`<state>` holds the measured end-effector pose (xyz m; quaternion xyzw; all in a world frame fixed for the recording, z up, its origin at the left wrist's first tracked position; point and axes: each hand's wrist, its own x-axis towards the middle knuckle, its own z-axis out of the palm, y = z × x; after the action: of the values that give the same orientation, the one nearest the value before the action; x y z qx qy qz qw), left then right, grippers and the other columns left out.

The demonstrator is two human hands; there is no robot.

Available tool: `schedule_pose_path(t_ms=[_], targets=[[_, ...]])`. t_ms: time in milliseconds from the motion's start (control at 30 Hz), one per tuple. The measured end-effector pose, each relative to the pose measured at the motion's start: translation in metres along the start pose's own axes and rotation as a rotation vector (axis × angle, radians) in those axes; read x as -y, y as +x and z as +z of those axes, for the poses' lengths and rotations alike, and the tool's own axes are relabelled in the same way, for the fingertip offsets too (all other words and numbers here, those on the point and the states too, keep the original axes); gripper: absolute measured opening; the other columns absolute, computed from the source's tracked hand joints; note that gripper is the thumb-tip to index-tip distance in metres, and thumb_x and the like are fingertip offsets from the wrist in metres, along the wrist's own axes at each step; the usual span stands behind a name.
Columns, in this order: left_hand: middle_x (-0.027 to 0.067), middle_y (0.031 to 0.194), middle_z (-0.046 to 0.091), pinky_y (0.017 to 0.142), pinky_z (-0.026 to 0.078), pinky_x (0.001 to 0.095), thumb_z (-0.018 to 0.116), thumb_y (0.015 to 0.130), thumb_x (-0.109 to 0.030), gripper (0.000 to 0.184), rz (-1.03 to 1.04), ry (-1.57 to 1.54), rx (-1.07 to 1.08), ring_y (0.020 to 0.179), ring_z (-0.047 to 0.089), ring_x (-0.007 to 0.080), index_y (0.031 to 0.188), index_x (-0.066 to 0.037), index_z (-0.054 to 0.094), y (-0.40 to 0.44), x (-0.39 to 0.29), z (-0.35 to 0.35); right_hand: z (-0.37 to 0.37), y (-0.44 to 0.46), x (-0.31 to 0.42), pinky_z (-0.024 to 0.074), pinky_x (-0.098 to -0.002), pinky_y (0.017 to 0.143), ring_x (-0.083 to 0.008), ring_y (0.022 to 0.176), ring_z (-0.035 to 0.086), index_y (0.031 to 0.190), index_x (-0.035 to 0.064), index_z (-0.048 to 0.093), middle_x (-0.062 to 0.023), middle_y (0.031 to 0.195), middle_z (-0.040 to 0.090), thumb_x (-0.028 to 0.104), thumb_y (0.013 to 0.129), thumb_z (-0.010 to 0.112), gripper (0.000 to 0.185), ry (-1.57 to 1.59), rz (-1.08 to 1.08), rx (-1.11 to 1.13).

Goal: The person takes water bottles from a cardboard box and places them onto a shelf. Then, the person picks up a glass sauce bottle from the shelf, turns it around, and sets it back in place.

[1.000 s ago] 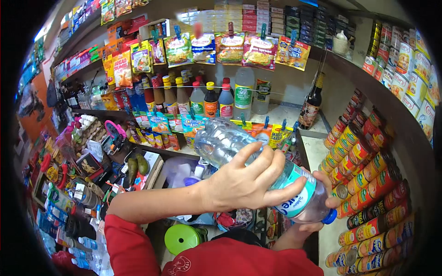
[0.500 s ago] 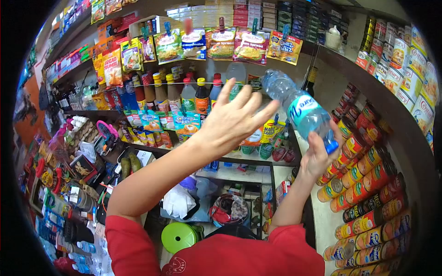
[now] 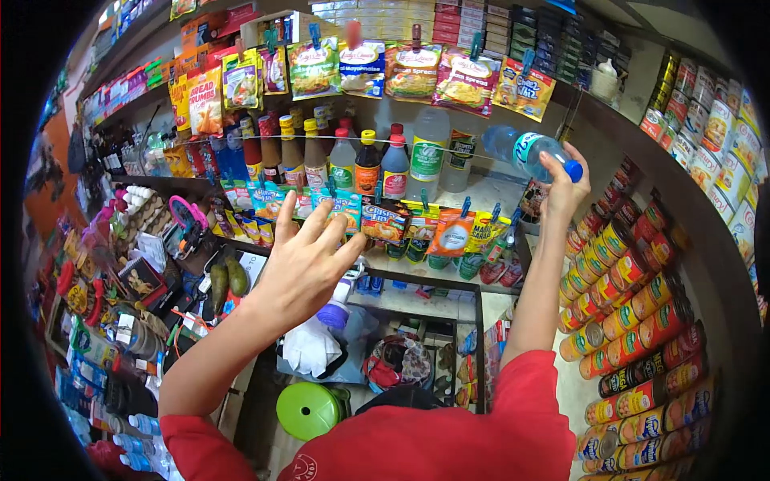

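A clear plastic water bottle (image 3: 507,144) with a teal label and blue cap is held in my right hand (image 3: 565,178), fingers wrapped round its cap end. It lies nearly level, its base pointing left into the shelf beside a large clear vinegar bottle (image 3: 429,152) with a green label. My left hand (image 3: 309,264) is raised with its fingers spread, holding nothing, in front of the hanging Crispy Fry packets (image 3: 341,207). Behind it stands a row of sauce bottles (image 3: 367,164) with yellow and red caps.
Spread packets (image 3: 413,70) hang from clips along the upper shelf. A thin cord (image 3: 321,141) runs across the bottle shelf. Stacked cans (image 3: 634,313) line the right side. Below are a green round lid (image 3: 308,410) and a white bag (image 3: 311,349); cluttered goods fill the left.
My right hand has carried the bottle up and away to the shelf, turning it closer to level. My left hand has moved off the bottle, down and to the left.
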<state>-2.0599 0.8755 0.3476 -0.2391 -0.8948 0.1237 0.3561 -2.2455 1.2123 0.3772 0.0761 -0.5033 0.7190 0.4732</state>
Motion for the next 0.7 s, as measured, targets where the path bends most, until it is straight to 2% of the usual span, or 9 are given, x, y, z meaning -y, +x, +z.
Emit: schedule_pose_path(t_ms=[233, 267, 367, 400, 533, 700], targets=[[0.0080, 0.117, 0.056, 0.109, 0.019, 0.0626, 0.067, 0.074, -0.012, 0.036, -0.008, -0.040, 0.036, 0.125, 0.045, 0.0299, 0.110, -0.014, 0.060, -0.001, 0.004, 0.020, 0.021, 0.042, -0.021, 0.0446, -0.0321, 0.044, -0.0171, 0.072, 0.062, 0.104, 0.0080, 0.067, -0.0049, 0.089, 0.065, 0.010, 0.061, 0.083, 0.046, -0.186, 0.095, 0.101], [0.0082, 0.118, 0.055, 0.109, 0.019, 0.0630, 0.067, 0.074, -0.012, 0.037, -0.006, -0.061, 0.055, 0.125, 0.045, 0.0303, 0.109, -0.014, 0.060, 0.002, 0.004, 0.024, 0.022, 0.048, -0.024, 0.0463, -0.0359, 0.047, -0.0197, 0.076, 0.063, 0.104, 0.0077, 0.067, -0.0056, 0.089, 0.065, 0.013, 0.060, 0.083, 0.047, -0.238, 0.125, 0.114], [0.0088, 0.120, 0.054, 0.108, 0.020, 0.0640, 0.068, 0.072, -0.012, 0.038, 0.012, -0.109, 0.090, 0.125, 0.044, 0.0312, 0.109, -0.014, 0.060, 0.012, 0.003, 0.036, 0.026, 0.062, -0.030, 0.0475, -0.0387, 0.049, -0.0206, 0.079, 0.064, 0.105, 0.0076, 0.067, -0.0063, 0.090, 0.066, 0.015, 0.061, 0.083, 0.048, -0.270, 0.126, 0.153], [0.0091, 0.120, 0.054, 0.108, 0.020, 0.0642, 0.069, 0.071, -0.012, 0.038, 0.024, -0.117, 0.092, 0.125, 0.044, 0.0315, 0.108, -0.014, 0.060, 0.016, 0.003, 0.039, 0.025, 0.071, -0.040, 0.0485, -0.0402, 0.051, -0.0209, 0.080, 0.063, 0.105, 0.0069, 0.066, -0.0066, 0.091, 0.066, 0.021, 0.064, 0.084, 0.047, -0.271, 0.119, 0.187], [0.0110, 0.118, 0.054, 0.107, 0.021, 0.0655, 0.069, 0.070, -0.012, 0.038, 0.051, -0.134, 0.098, 0.126, 0.043, 0.0330, 0.108, -0.014, 0.061, 0.032, 0.000, 0.056, 0.035, 0.073, -0.029, 0.0499, -0.0432, 0.051, -0.0222, 0.081, 0.063, 0.105, 0.0054, 0.065, -0.0070, 0.092, 0.065, 0.031, 0.070, 0.082, 0.046, -0.390, 0.144, 0.201], [0.0131, 0.117, 0.054, 0.106, 0.022, 0.0676, 0.072, 0.068, -0.012, 0.041, 0.083, -0.167, 0.143, 0.126, 0.043, 0.0346, 0.108, -0.014, 0.060, 0.045, -0.003, 0.068, 0.035, 0.080, -0.034, 0.0500, -0.0435, 0.047, -0.0231, 0.079, 0.063, 0.105, 0.0039, 0.064, -0.0077, 0.091, 0.064, 0.034, 0.071, 0.082, 0.048, -0.367, 0.143, 0.161]])
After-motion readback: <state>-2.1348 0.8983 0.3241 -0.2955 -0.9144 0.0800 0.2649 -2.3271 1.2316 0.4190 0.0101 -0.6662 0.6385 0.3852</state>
